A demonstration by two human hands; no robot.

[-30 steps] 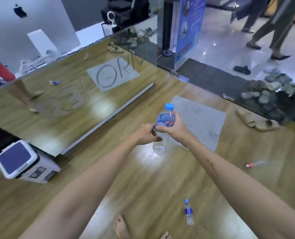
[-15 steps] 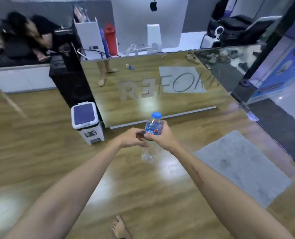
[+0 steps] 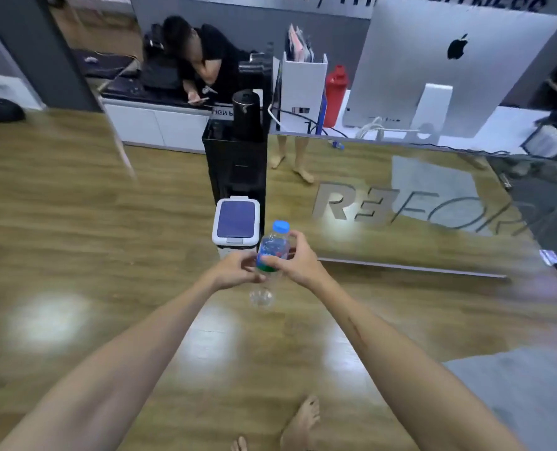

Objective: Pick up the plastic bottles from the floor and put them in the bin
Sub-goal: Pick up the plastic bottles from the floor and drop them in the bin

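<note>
your bare foot (image 3: 301, 424) is nearest, on glossy wood-plank floor (image 3: 75, 255), w/ a grey mat (image 3: 511, 395) to its right. beyond the foot, both arms reach fwd: right hand (image 3: 298, 260) grips the clear plastic bottle (image 3: 272, 252) round its blue label, text too blurred to read, blue cap up, bottle roughly upright in the air. left hand (image 3: 238, 268) has fingers curled at the bottle's lower label; can't tell if it's really gripping. just past the bottle sits the white bin (image 3: 236, 224), boxy, rounded, dark blue lid closed. right of bin, mirrored desk front reads "reform" in raised letters. vs 0.5 s ago, the bin's gone from left of the bottle to right behind it.
</note>
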